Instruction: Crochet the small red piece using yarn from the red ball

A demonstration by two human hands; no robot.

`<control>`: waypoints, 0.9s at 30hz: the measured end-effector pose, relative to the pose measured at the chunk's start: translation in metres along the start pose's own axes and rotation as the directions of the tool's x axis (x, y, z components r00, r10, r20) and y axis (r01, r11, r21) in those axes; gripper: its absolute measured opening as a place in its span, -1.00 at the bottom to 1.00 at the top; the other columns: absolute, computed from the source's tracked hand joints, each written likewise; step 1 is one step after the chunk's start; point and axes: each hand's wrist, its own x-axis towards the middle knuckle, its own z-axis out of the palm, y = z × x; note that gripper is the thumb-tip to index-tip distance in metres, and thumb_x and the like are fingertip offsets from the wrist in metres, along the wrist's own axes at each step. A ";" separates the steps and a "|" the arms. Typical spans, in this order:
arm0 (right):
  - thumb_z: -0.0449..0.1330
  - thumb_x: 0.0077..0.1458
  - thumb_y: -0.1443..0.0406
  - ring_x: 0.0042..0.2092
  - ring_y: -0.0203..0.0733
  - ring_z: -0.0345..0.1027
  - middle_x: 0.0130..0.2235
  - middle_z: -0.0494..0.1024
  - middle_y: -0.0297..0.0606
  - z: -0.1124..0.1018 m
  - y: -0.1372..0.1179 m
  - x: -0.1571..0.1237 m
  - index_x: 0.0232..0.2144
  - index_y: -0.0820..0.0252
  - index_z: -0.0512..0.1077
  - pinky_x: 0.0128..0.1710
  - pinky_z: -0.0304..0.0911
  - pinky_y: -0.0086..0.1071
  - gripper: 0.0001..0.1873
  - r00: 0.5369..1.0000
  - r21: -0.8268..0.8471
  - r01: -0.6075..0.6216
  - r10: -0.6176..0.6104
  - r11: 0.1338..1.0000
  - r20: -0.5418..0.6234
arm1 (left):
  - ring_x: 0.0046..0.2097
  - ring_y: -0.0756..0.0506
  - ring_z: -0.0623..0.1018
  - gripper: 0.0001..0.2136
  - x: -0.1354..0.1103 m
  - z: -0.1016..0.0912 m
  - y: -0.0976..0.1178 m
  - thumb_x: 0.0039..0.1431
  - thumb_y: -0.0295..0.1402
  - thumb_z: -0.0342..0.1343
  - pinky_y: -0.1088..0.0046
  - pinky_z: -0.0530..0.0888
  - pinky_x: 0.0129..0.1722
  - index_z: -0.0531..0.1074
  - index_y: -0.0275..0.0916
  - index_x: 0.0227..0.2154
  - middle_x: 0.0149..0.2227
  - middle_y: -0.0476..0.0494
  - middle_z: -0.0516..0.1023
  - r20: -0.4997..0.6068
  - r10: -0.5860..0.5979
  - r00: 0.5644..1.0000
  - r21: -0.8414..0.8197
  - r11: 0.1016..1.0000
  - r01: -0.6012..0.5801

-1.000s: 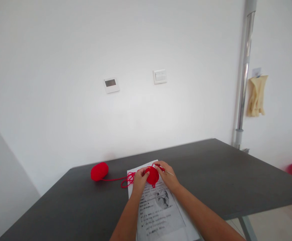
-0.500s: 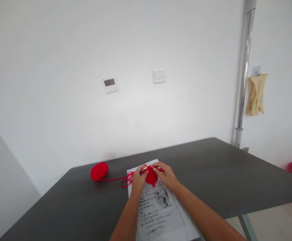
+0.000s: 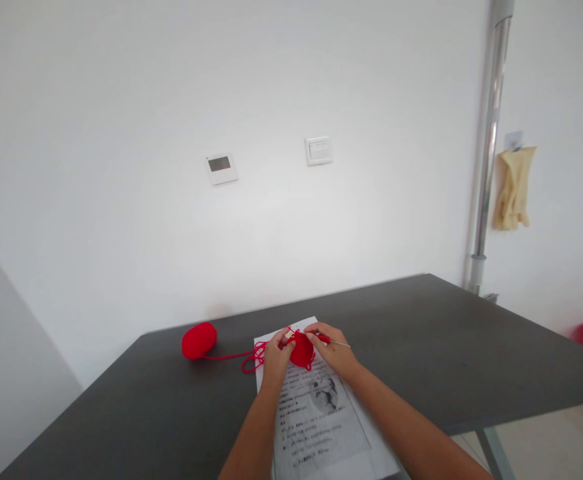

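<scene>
Between my hands hangs a small red crocheted piece, above a printed sheet. My left hand is closed, pinching its left upper edge. A slim crochet hook with a red grip lies in the closed fingers of my right hand, its pale shaft end sticking out to the right. The hook's tip is at the top of the piece, too small to make out. Loose red yarn lies left of my left hand and runs to a red yarn ball.
The printed paper lies under my forearms on the dark table. Behind it rises a white wall with a small screen panel and a switch. Pale gloves hang beside a metal pole at right.
My right hand and the hook have shifted very slightly to the right. The left hand keeps its pinch on the crocheted piece; the yarn ball stays in place.
</scene>
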 end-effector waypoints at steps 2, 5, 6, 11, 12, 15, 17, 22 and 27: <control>0.08 0.08 0.32 -0.29 -0.23 0.39 -0.35 0.54 -0.28 0.000 0.000 0.000 -0.38 0.16 0.47 -0.24 0.26 -0.40 -0.85 1.000 -0.003 0.018 -0.018 1.000 0.015 | -0.30 -0.15 0.54 -0.66 -0.001 0.000 0.002 -0.17 -0.50 0.13 0.33 0.45 -0.22 0.52 -0.35 -0.23 -0.37 -0.20 0.60 -0.006 -0.003 1.000 0.012 1.000 0.003; 0.08 0.08 0.32 -0.31 -0.25 0.38 -0.37 0.54 -0.29 0.000 0.000 0.000 -0.38 0.16 0.47 -0.26 0.25 -0.42 -0.84 1.000 0.004 0.024 -0.024 1.000 0.017 | -0.26 -0.14 0.55 -0.68 -0.001 0.000 0.004 -0.17 -0.55 0.13 0.35 0.45 -0.19 0.53 -0.31 -0.26 -0.32 -0.19 0.60 -0.032 -0.024 0.999 0.000 1.000 0.024; 0.08 0.08 0.32 -0.31 -0.25 0.38 -0.37 0.54 -0.30 0.000 -0.001 0.000 -0.38 0.17 0.47 -0.27 0.25 -0.43 -0.84 1.000 0.008 0.021 -0.021 1.000 0.014 | -0.24 -0.13 0.55 -0.69 -0.001 0.000 0.005 -0.17 -0.56 0.13 0.37 0.45 -0.19 0.53 -0.30 -0.27 -0.30 -0.19 0.60 -0.042 -0.034 0.999 -0.010 0.999 0.033; 0.07 0.09 0.31 -0.34 -0.26 0.37 -0.40 0.52 -0.31 -0.001 -0.002 0.000 -0.42 0.18 0.46 -0.29 0.23 -0.43 -0.83 1.000 0.001 0.015 -0.015 1.000 0.014 | -0.22 -0.14 0.55 -0.70 0.000 0.000 0.004 -0.16 -0.59 0.14 0.37 0.45 -0.18 0.53 -0.29 -0.28 -0.25 -0.20 0.60 -0.056 -0.056 0.997 -0.043 0.998 0.054; 0.06 0.09 0.31 -0.34 -0.25 0.36 -0.41 0.52 -0.31 -0.001 -0.003 0.000 -0.42 0.18 0.45 -0.29 0.23 -0.43 -0.83 1.000 -0.001 0.016 -0.016 1.000 0.013 | -0.22 -0.14 0.55 -0.70 0.000 0.000 0.003 -0.16 -0.59 0.14 0.36 0.45 -0.18 0.53 -0.29 -0.28 -0.25 -0.21 0.60 -0.057 -0.056 0.997 -0.049 0.997 0.053; 0.06 0.10 0.30 -0.34 -0.24 0.36 -0.40 0.52 -0.30 -0.002 -0.004 0.000 -0.41 0.18 0.45 -0.29 0.24 -0.41 -0.83 1.000 0.004 0.012 -0.012 1.000 0.005 | -0.22 -0.15 0.55 -0.71 0.000 0.000 0.000 -0.18 -0.59 0.16 0.34 0.45 -0.17 0.53 -0.28 -0.30 -0.24 -0.21 0.59 -0.065 -0.051 0.997 -0.071 0.996 0.046; 0.05 0.10 0.29 -0.34 -0.24 0.36 -0.40 0.52 -0.30 -0.002 -0.004 0.000 -0.41 0.17 0.44 -0.29 0.24 -0.41 -0.83 1.000 0.006 0.007 -0.007 1.000 0.003 | -0.23 -0.15 0.55 -0.72 0.000 -0.001 0.000 -0.19 -0.59 0.17 0.34 0.45 -0.17 0.53 -0.27 -0.32 -0.26 -0.20 0.60 -0.072 -0.051 0.996 -0.080 0.996 0.045; 0.05 0.11 0.28 -0.32 -0.23 0.37 -0.38 0.52 -0.29 -0.003 -0.004 0.000 -0.39 0.17 0.44 -0.27 0.24 -0.41 -0.82 1.000 -0.023 -0.003 0.003 1.000 -0.007 | -0.25 -0.14 0.56 -0.73 -0.001 -0.001 0.005 -0.17 -0.61 0.16 0.35 0.46 -0.20 0.53 -0.28 -0.33 -0.29 -0.21 0.60 -0.098 -0.070 0.993 -0.069 0.996 0.063; 0.01 0.13 0.29 -0.23 -0.18 0.36 -0.29 0.53 -0.25 -0.002 0.005 0.000 -0.33 0.16 0.45 -0.18 0.22 -0.34 -0.79 0.999 -0.119 -0.039 0.036 0.992 -0.031 | -0.25 -0.14 0.56 -0.74 -0.002 -0.001 0.007 -0.17 -0.60 0.18 0.35 0.47 -0.20 0.53 -0.27 -0.34 -0.30 -0.19 0.61 -0.104 -0.086 0.991 -0.076 0.994 0.078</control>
